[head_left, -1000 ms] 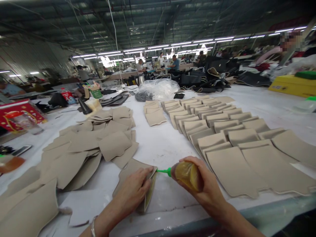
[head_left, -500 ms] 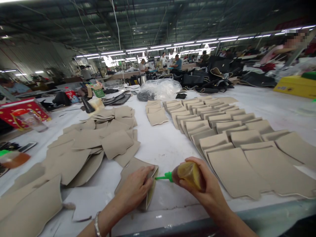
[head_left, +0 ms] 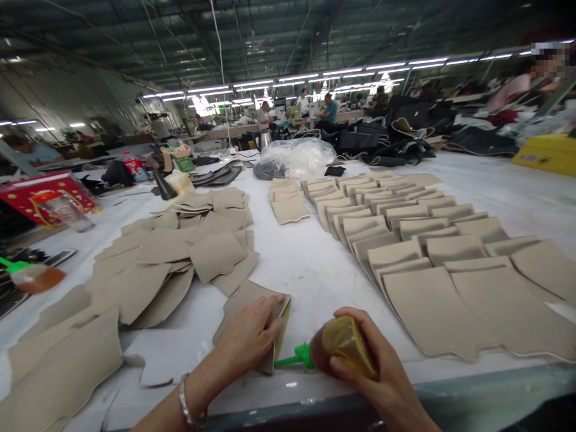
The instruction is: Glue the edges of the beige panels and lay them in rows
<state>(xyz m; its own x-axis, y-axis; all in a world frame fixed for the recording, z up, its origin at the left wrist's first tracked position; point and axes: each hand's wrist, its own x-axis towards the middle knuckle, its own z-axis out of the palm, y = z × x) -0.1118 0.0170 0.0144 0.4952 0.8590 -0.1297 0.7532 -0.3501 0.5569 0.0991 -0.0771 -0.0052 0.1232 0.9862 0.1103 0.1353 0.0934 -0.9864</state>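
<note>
My right hand (head_left: 375,360) is wrapped round a squeeze bottle (head_left: 337,348) of amber liquid, which looks like glue. The bottle is tipped sideways, its green nozzle (head_left: 290,358) pointing left at the near end of a beige leather-like piece (head_left: 240,300). My left hand (head_left: 252,327) grips that piece along its right edge, the thumb on the lifted fold; the fingers' undersides are hidden. A yellowish strip (head_left: 282,330) shows beside the fold. Left of it lies a loose heap of similar pieces (head_left: 166,246). On the right, overlapping rows of pieces (head_left: 418,300) cover the table.
A second green-tipped bottle (head_left: 38,277) and a phone (head_left: 60,257) lie at the left. Behind them stand a red box (head_left: 27,198) and a clear cup (head_left: 67,210). Clear plastic wrap (head_left: 306,157), black bags (head_left: 360,141) and a yellow box (head_left: 546,155) sit farther back. People work beyond.
My right hand has brought the bottle toward me, its nozzle tip moving from the middle of the piece's edge down to the near corner. My left hand stays on the piece. The view has shifted slightly.
</note>
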